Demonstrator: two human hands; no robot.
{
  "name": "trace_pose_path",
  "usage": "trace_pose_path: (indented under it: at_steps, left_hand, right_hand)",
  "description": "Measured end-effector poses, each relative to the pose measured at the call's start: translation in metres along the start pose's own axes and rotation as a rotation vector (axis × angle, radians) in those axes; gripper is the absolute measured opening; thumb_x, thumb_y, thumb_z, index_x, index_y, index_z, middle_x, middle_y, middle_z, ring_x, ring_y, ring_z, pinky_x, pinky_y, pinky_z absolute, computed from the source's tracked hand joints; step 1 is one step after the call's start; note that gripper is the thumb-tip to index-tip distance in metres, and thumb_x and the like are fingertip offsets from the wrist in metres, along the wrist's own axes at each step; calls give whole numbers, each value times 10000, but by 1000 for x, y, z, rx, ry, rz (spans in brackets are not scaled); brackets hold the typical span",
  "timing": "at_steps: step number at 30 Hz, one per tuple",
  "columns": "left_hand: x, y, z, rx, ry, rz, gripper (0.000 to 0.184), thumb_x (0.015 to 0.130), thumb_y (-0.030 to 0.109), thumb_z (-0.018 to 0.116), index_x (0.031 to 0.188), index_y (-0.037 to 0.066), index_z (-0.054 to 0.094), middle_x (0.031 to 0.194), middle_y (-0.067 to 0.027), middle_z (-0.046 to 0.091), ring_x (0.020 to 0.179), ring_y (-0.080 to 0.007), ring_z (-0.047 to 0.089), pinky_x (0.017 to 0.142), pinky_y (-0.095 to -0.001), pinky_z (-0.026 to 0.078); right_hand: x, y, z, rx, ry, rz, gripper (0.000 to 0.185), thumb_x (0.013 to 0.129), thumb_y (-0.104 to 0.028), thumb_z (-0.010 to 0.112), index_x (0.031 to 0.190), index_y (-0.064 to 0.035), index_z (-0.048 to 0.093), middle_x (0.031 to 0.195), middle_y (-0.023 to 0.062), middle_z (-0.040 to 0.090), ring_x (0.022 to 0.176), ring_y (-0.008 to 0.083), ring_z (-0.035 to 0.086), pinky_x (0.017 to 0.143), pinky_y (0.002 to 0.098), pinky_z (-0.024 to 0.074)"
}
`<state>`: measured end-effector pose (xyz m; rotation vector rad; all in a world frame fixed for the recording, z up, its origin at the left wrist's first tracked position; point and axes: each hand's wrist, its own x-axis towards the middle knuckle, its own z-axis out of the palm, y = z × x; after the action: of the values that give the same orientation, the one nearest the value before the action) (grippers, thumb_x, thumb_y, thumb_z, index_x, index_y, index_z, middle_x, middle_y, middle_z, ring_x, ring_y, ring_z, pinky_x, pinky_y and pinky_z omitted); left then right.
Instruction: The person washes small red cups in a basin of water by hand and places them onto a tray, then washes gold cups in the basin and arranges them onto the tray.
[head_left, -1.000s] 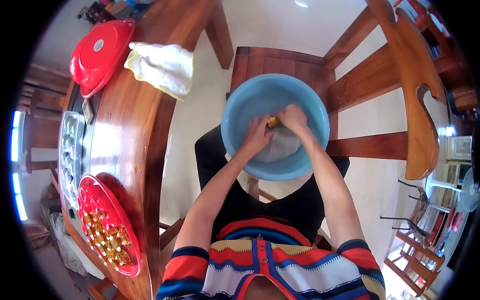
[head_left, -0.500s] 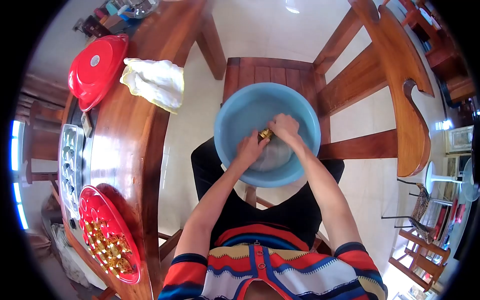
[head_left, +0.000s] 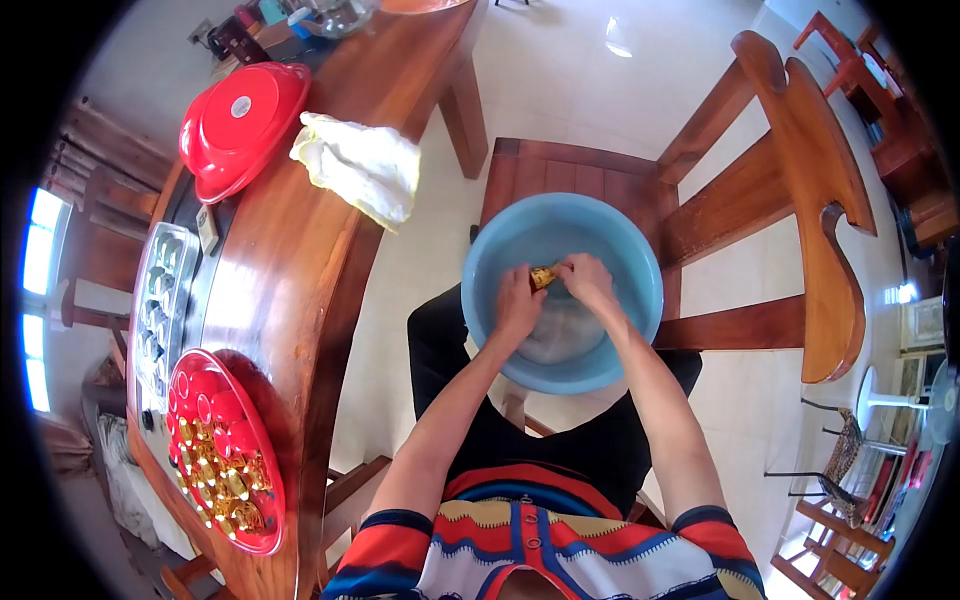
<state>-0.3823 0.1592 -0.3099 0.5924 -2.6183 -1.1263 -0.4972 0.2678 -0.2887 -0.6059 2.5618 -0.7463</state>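
Note:
A small gold object [head_left: 542, 277] is held between my two hands inside a blue basin [head_left: 641, 330]. My left hand [head_left: 518, 300] grips its left side, and the fingers of my right hand [head_left: 586, 278] pinch its right end. Beneath my hands, something whitish [head_left: 562, 332] lies in the bottom of the basin; whether it is cloth or cloudy water is unclear. The basin rests on a wooden chair seat [head_left: 580, 172]. To the left, a red tray [head_left: 275, 510] on the table holds several gold pieces [head_left: 215, 475] and red cups [head_left: 228, 405].
The wooden table [head_left: 290, 270] runs along my left, carrying a red lidded dish [head_left: 250, 125], a white cloth [head_left: 362, 168] hanging over its edge, and a clear tray [head_left: 165, 300]. The chair's backrest [head_left: 830, 290] rises at the right.
The head view has shifted, so the table and basin appear displaced. Both hands stay on the gold object, which has turned a little between the fingers.

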Motion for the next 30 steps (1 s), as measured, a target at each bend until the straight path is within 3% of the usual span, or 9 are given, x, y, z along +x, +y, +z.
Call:
trace_pose_path:
  at_steps: [6,7,12,14,15,17,20,25,30]
  left_hand:
    - [5,-16,13,71,-61,-21,478,788,140,647,1212,20,463,1142,-227,485,1067,-384,476,882,-457,406]
    - [6,-18,15,65,10,-11,444,795,167,642,1183,17,487,1099,-225,521,1034,-389,501,866,-456,418]
    - [7,-7,1,-76,76,-150,373,804,227,647,1035,-49,549,789,-175,647,706,-359,642,636,-415,507]
    - [12,-4,-7,-250,9,-349,364,814,220,638,1030,-58,544,790,-183,647,637,-313,645,580,-388,504]
    - [16,-4,-11,-416,-41,-527,355,824,212,629,1025,-67,539,791,-192,647,567,-266,649,524,-360,502]
    - [18,-9,-9,-492,-40,-566,337,842,202,609,1023,-73,540,771,-192,641,444,-184,607,439,-321,473]
    - [19,-12,-2,-695,-62,-639,356,831,173,597,1095,-56,532,784,-192,642,585,-279,651,556,-361,513]
    - [9,-6,0,-194,-37,-252,428,782,110,578,1189,-1,506,1049,-224,562,1064,-417,502,929,-433,406]
    - [5,-8,9,-180,61,-154,411,780,147,595,1166,19,539,1083,-231,537,1113,-392,464,943,-432,389]
  right_hand:
    - [10,6,12,-160,-150,82,338,759,-376,647,917,-84,710,886,186,665,863,329,643,727,398,490]
    - [16,6,10,-176,-287,58,361,760,-385,646,948,-83,707,913,194,664,886,336,641,750,403,490]
    - [-10,-6,-10,-55,-191,189,374,777,-345,628,1033,-74,654,1076,173,624,1002,343,591,874,504,402]
    - [-22,-5,-5,71,123,-124,380,781,-289,609,1109,-99,607,1140,137,589,1046,324,556,903,484,377]
    - [-25,-1,1,66,113,-123,380,781,-289,609,1109,-99,607,1140,137,589,1046,324,556,903,484,377]
    - [-31,5,11,-210,107,-525,378,800,-199,586,1170,-129,546,1062,117,586,1040,306,527,912,471,347]
    - [-28,7,21,-164,154,-582,351,793,-189,590,1140,-141,572,1079,116,586,1072,317,505,892,465,344]
    - [-2,-8,12,-139,-69,-219,284,807,-281,576,1048,-147,649,1084,111,586,1102,318,483,878,481,346]
    - [-15,-12,27,-480,104,-129,304,805,-319,594,1015,-106,654,1078,96,592,1090,316,485,878,513,322]
